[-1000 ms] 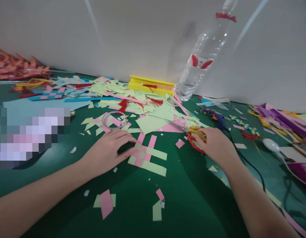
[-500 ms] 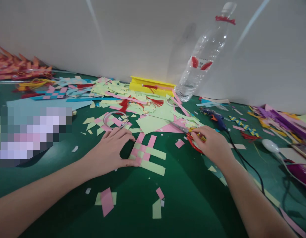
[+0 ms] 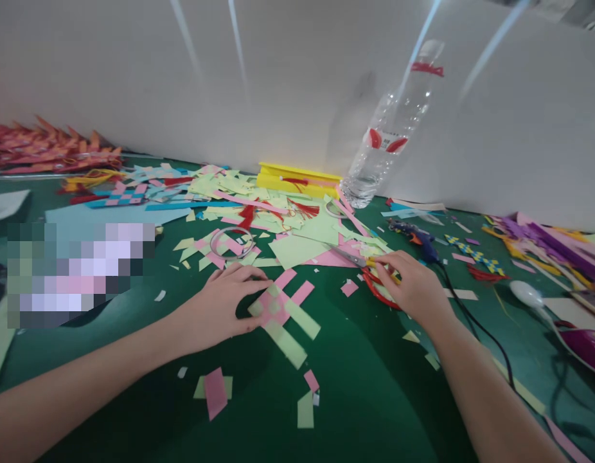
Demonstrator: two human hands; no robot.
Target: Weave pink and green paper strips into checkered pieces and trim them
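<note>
A woven piece of pink and pale-green paper strips (image 3: 277, 307) lies on the green tabletop, its loose strip ends fanning to the right. My left hand (image 3: 225, 299) grips its left side, thumb at the near edge and fingertips at the far edge. To the right, my right hand (image 3: 413, 286) is closed on a pair of scissors (image 3: 356, 259) with yellow and red handles. The blades point left over the paper scraps. Part of the handles is hidden by my fingers.
Paper scraps and red tassels lie behind my hands, with a roll of tape (image 3: 231, 244) on them. A plastic bottle (image 3: 387, 141) leans against the wall. To the right are a glue gun (image 3: 417, 239) with its cord and a white spoon-like object (image 3: 526, 293). A blurred patch covers something at left.
The woven paper has turned clockwise, so its loose ends point more toward the near right. My left hand has shifted slightly with it. The scissors stay in my right hand.
</note>
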